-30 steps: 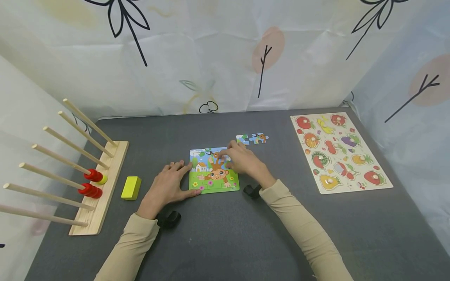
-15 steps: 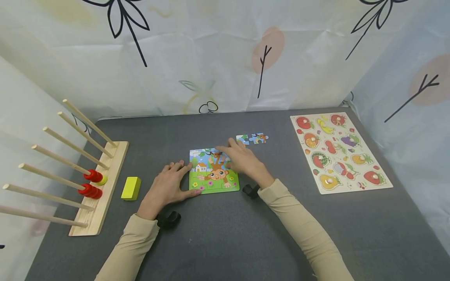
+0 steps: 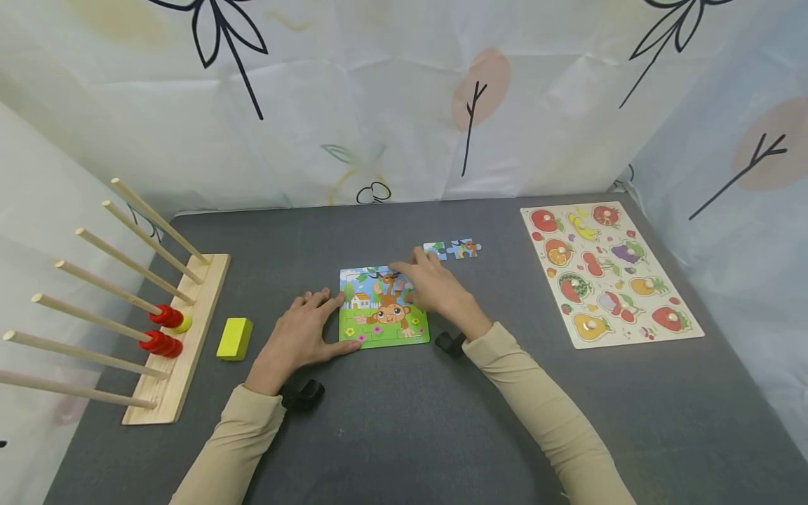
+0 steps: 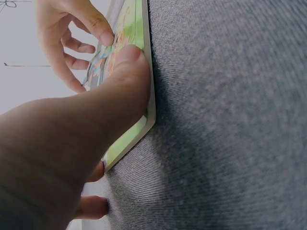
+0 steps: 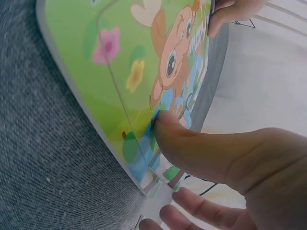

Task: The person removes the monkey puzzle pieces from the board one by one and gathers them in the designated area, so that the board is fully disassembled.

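Observation:
A square jigsaw puzzle (image 3: pixel 379 319) with a cartoon monkey and a green border lies flat in front of me. At its lower left corner my left hand (image 3: pixel 301 333) rests with the thumb (image 4: pixel 129 62) on the front border and the fingers along the left side. My right hand (image 3: pixel 438 287) arches over the upper right part. Its thumb (image 5: pixel 168 122) touches the picture, while the index finger reaches the back edge in the head view. The hand hides that corner of the picture. Two loose puzzle pieces, one with leaves (image 3: pixel 435 250) and one brown and blue (image 3: pixel 464 248), lie just behind it.
To the left stands a wooden peg rack (image 3: pixel 208 280) with slanting rods and red and yellow beads (image 3: pixel 165 315). A yellow block (image 3: pixel 235 339) lies beside it. On the right is a fruit puzzle board (image 3: pixel 583 330). Printed cloth (image 3: pixel 379 105) hangs behind the grey table (image 3: pixel 404 435).
My right index finger has moved from over the picture back to its far edge, and the hand shifted very slightly. The left hand and the two loose pieces have stayed put.

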Motion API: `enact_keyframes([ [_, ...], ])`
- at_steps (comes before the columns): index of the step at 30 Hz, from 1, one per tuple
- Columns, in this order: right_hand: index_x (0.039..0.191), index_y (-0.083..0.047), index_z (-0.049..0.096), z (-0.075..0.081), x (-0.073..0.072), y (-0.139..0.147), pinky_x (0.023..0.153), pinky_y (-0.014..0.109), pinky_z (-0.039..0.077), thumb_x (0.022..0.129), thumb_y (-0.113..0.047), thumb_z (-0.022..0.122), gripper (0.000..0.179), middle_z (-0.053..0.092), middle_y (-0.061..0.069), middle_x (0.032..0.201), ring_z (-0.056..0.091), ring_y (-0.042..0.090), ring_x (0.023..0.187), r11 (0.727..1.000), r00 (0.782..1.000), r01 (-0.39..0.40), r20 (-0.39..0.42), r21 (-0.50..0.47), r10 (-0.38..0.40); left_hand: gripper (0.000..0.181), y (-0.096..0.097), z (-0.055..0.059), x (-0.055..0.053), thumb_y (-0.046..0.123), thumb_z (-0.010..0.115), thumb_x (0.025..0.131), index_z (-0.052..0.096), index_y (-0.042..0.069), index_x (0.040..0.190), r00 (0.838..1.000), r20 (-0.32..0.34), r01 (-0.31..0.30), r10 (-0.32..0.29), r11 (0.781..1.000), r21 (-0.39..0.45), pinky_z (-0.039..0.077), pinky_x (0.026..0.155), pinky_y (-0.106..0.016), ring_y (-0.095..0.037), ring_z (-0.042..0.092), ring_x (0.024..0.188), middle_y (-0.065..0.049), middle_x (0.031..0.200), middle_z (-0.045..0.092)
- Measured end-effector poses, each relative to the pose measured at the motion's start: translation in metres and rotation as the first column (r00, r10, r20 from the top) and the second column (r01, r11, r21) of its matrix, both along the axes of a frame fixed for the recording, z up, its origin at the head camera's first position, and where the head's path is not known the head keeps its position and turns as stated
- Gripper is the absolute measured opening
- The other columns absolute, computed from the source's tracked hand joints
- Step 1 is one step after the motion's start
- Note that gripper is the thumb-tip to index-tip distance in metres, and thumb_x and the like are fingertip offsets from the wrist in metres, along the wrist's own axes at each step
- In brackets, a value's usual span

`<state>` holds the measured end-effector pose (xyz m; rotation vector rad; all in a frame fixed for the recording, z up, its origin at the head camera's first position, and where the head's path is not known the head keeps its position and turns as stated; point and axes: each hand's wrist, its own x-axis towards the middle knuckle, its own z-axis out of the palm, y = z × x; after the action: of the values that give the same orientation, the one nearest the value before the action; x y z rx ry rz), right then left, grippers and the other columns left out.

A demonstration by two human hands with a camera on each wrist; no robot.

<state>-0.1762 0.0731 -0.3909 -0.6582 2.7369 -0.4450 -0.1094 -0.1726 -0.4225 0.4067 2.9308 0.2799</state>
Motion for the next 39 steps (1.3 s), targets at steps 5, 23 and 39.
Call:
enact_keyframes([
  [5,0.154,-0.023,0.048,-0.001,0.001,0.000,0.080,0.037,0.050,0.095,-0.016,0.074,0.064,0.047,0.017,0.130,0.043,0.028,0.110,1.000,1.000,0.020,0.013,-0.010,-0.019,0.095,0.000,0.000,0.000,0.067,0.076,0.080,0.049,0.011,0.153,1.000,-0.003,-0.002,0.002,1.000,0.000,0.049,0.099,-0.070,-0.054,0.044,0.140,-0.026,0.155,0.047],
  [23,0.146,-0.023,0.059,0.000,-0.002,0.000,0.069,0.026,0.039,0.093,0.005,0.069,0.061,0.045,0.011,0.114,0.039,0.024,0.095,0.999,0.996,-0.051,-0.075,-0.002,0.051,0.095,0.001,0.001,0.000,0.066,0.076,0.080,0.049,0.010,0.152,1.000,-0.008,0.002,-0.002,1.000,-0.002,0.049,0.098,-0.070,-0.054,0.045,0.140,-0.025,0.155,0.047],
  [39,0.152,-0.024,0.051,0.009,-0.020,0.024,0.070,0.030,0.041,0.100,-0.007,0.064,0.056,0.047,0.013,0.121,0.037,0.026,0.099,0.998,0.993,-0.058,-0.097,0.029,0.061,0.095,0.000,0.002,0.002,0.065,0.076,0.081,0.048,0.010,0.153,1.000,-0.004,0.006,-0.006,1.000,0.003,0.048,0.099,-0.071,-0.056,0.043,0.141,-0.026,0.156,0.046],
])
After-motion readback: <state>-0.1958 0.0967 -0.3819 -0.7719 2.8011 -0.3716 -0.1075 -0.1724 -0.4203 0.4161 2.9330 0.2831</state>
